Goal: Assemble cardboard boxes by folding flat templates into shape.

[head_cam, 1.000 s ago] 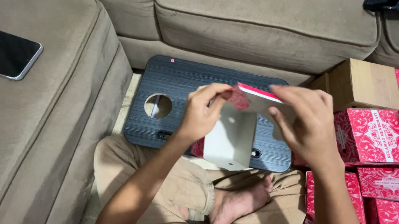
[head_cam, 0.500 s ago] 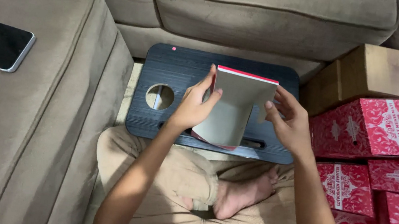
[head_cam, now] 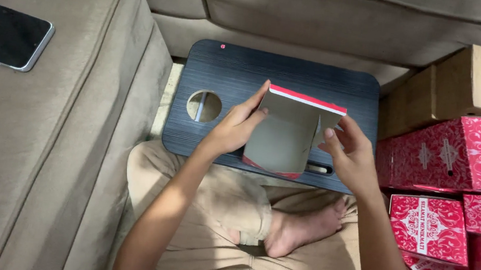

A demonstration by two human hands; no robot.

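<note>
Over the dark lap desk (head_cam: 241, 75) I hold a flat cardboard box blank (head_cam: 285, 137), grey on the inside with a red edge along its top. My left hand (head_cam: 234, 129) grips its left side, fingers up along the edge. On the right side, my right hand (head_cam: 352, 156) pinches a folded flap. The blank stands partly folded, tilted toward me.
A black phone (head_cam: 2, 34) lies on the beige sofa arm at left. Several assembled red patterned boxes (head_cam: 458, 158) are stacked at right beside a brown carton (head_cam: 478, 79). My crossed legs and bare foot (head_cam: 302, 228) are below the desk, which has a round hole (head_cam: 203, 105).
The cardboard blank has been turned and lowered toward me, its grey inside now facing up. Both hands shifted down along its sides; the view moved closer.
</note>
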